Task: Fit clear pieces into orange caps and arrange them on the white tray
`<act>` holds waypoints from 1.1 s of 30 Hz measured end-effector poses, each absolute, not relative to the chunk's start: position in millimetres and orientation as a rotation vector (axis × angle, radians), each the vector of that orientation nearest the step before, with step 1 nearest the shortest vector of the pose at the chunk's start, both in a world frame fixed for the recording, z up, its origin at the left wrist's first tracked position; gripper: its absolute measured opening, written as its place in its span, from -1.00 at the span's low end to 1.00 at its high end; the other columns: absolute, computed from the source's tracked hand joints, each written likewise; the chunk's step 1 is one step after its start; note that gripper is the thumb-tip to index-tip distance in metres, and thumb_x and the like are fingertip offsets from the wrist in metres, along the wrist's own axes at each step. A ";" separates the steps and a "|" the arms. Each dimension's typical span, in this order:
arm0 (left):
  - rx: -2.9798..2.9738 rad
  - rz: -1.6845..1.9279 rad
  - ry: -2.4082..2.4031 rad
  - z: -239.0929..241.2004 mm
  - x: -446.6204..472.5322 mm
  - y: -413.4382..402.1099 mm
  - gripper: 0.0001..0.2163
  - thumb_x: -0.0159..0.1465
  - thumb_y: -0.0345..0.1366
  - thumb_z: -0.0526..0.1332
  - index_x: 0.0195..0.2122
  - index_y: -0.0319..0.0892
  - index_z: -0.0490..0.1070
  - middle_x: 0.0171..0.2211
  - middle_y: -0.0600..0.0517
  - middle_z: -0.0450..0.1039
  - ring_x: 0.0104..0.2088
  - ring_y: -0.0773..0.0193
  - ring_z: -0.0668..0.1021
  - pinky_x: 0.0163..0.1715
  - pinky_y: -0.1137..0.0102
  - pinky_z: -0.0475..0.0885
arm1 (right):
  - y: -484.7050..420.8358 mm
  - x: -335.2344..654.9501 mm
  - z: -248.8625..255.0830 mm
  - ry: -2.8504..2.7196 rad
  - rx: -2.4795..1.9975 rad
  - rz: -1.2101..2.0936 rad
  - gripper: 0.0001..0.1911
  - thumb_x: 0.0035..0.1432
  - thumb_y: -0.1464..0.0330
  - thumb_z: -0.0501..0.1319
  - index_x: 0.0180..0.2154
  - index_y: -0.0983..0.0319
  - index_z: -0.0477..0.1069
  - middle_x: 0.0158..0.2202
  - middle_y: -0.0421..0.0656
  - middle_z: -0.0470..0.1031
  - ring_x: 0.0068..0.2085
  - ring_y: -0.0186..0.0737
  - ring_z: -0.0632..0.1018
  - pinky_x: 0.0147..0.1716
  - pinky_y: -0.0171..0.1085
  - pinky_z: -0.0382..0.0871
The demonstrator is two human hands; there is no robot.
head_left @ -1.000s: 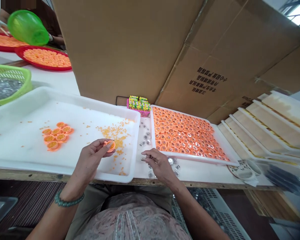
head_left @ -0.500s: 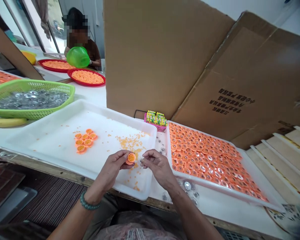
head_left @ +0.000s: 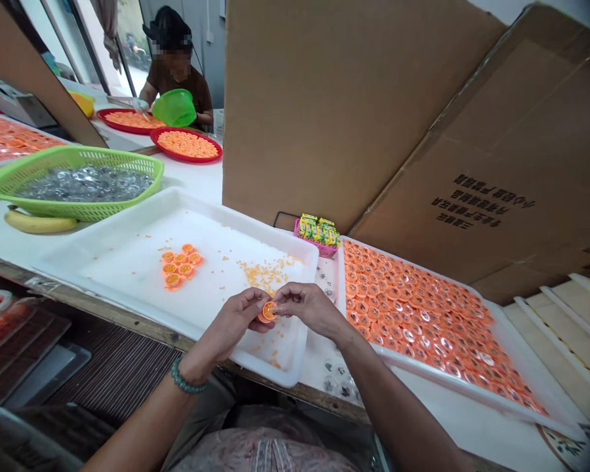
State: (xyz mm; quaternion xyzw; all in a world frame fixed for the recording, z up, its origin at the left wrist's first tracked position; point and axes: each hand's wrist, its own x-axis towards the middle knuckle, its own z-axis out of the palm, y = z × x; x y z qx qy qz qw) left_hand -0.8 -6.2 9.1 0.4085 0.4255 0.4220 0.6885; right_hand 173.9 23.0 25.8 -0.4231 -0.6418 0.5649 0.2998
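**Both hands now meet on the orange cup**

The small orange cup sits low in the middle of the frame, above the near right corner of the white tray. The left hand pinches it between thumb and fingertips, as it did a second ago. What is new is the right hand: a second ago it was down among the small shiny pieces on the table, half a second ago it hung just beside the cup, and now its narrowly pinched fingertips touch the cup's top. What they hold, if anything, is too small to tell. I judge that a piece is being set onto the cup.

Left of centre in the tray lies a cluster of filled cups, with loose orange grains nearer the hands. To the right, a second tray is packed with orange cups. A green basket stands at upper left.
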 end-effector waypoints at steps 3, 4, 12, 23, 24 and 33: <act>0.917 0.917 0.968 8.7 -0.7 -6.0 -0.72 0.10 -0.10 0.25 -0.33 -0.22 0.33 -0.49 0.02 0.46 -0.49 0.27 0.53 -0.45 0.38 0.46 | 28.4 171.2 27.6 -1.739 -1.123 1.532 -0.79 -0.10 0.29 0.35 -0.39 0.28 0.47 -0.46 -0.22 0.47 -0.41 -0.35 0.45 -0.37 -0.35 0.32; 0.918 0.914 0.976 8.2 -0.7 -6.0 -0.71 0.10 -0.09 0.25 -0.33 -0.22 0.32 -0.50 0.03 0.46 -0.50 0.27 0.53 -0.45 0.37 0.46 | 29.4 169.9 28.5 -1.744 -1.119 1.536 -0.79 -0.09 0.29 0.34 -0.40 0.28 0.47 -0.47 -0.22 0.47 -0.42 -0.35 0.45 -0.38 -0.35 0.32; 0.923 0.897 0.948 5.0 -2.1 -5.2 -0.71 0.14 -0.10 0.23 -0.33 -0.28 0.40 -0.45 -0.01 0.46 -0.46 0.25 0.54 -0.40 0.34 0.48 | 25.3 166.5 30.1 -1.844 -1.182 1.412 -0.87 -0.04 0.32 0.30 -0.41 0.25 0.48 -0.45 -0.21 0.49 -0.40 -0.31 0.47 -0.38 -0.35 0.33; 1.125 0.801 0.755 -2.0 -5.8 -7.4 -0.65 0.09 -0.29 0.30 -0.07 -0.16 0.43 -0.31 0.03 0.45 -0.25 0.23 0.46 -0.17 0.31 0.39 | 14.5 162.4 36.4 -2.038 -1.238 1.063 -0.87 -0.05 0.55 0.23 -0.48 0.24 0.50 -0.47 -0.23 0.50 -0.41 -0.35 0.47 -0.39 -0.38 0.28; 1.138 0.799 0.763 -3.3 -5.7 -7.1 -0.65 0.09 -0.30 0.30 -0.06 -0.17 0.43 -0.33 0.04 0.45 -0.26 0.23 0.45 -0.19 0.32 0.39 | 12.7 161.3 38.6 -2.057 -1.230 1.020 -0.85 -0.05 0.57 0.22 -0.49 0.24 0.50 -0.48 -0.23 0.49 -0.42 -0.35 0.46 -0.39 -0.38 0.27; 1.125 0.787 0.820 1.3 -4.5 -6.6 -0.70 0.03 -0.35 0.32 -0.18 -0.24 0.49 -0.40 0.04 0.47 -0.34 0.25 0.46 -0.32 0.40 0.36 | 11.6 163.3 27.9 -1.832 -1.240 1.234 -0.93 -0.09 0.50 0.27 -0.50 0.24 0.50 -0.50 -0.23 0.49 -0.42 -0.33 0.46 -0.38 -0.36 0.29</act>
